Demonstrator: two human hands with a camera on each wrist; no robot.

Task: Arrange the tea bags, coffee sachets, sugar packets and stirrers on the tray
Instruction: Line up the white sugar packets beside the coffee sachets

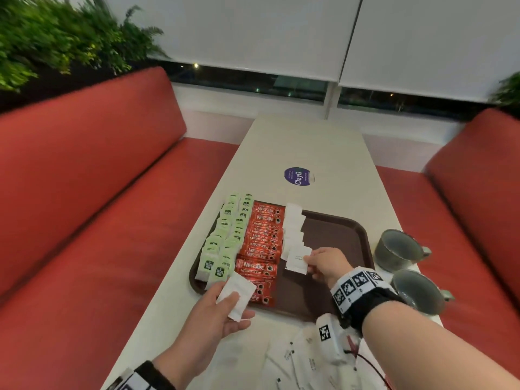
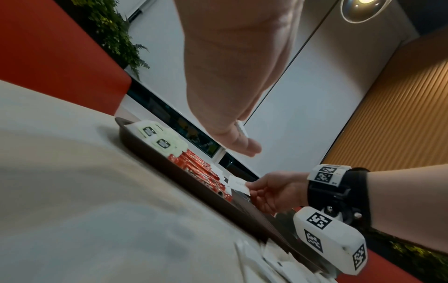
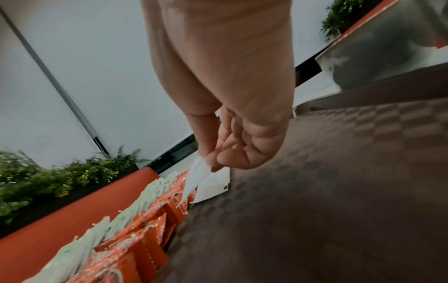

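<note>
A brown tray (image 1: 332,240) lies on the cream table. On it, green tea bags (image 1: 225,243) fill the left, red coffee sachets (image 1: 261,243) run beside them, and a row of white sugar packets (image 1: 294,229) follows. My right hand (image 1: 323,263) pinches one white sugar packet (image 1: 298,258) (image 3: 196,178) low over the near end of that row. My left hand (image 1: 222,311) holds a small stack of white sugar packets (image 1: 236,294) at the tray's near left corner, thumb on top.
Loose white packets (image 1: 298,361) lie on the table in front of the tray. Two grey cups (image 1: 399,249) stand right of the tray at the table's edge. A round purple sticker (image 1: 297,176) is beyond the tray. Red benches flank the table.
</note>
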